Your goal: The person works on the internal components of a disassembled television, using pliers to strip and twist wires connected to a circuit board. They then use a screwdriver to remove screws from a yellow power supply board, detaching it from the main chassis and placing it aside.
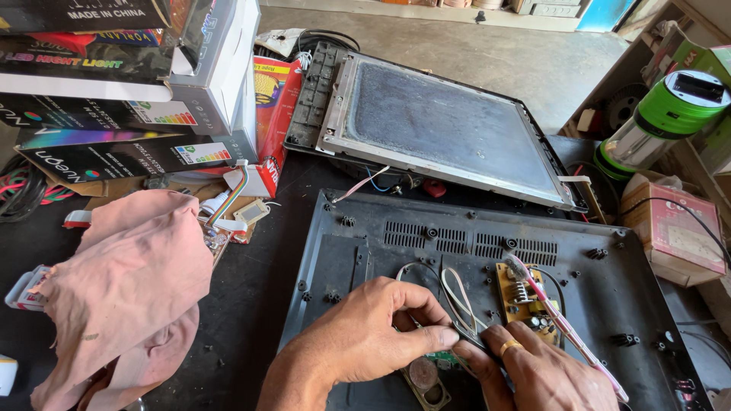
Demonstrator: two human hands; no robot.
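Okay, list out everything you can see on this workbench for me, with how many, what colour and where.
Plastic back cover: one, dark grey, front centre, lying flat, inside up.
Circuit board: one, yellowish, inside the cover at right.
Ribbon cable: one, pink-white, running over the board toward the right hand.
Display panel: one, grey with metal frame, behind the cover, tilted.
Cloth: one, pink, front left.
Cardboard boxes: several, mostly black and white, stacked back left.
Lantern: one, green and clear, on the right shelf.
Small carton: one, pinkish, right edge.
Left hand: one, fingers pinching something small over the cover.
Right hand: one, gold ring, meeting the left; grip unclear.
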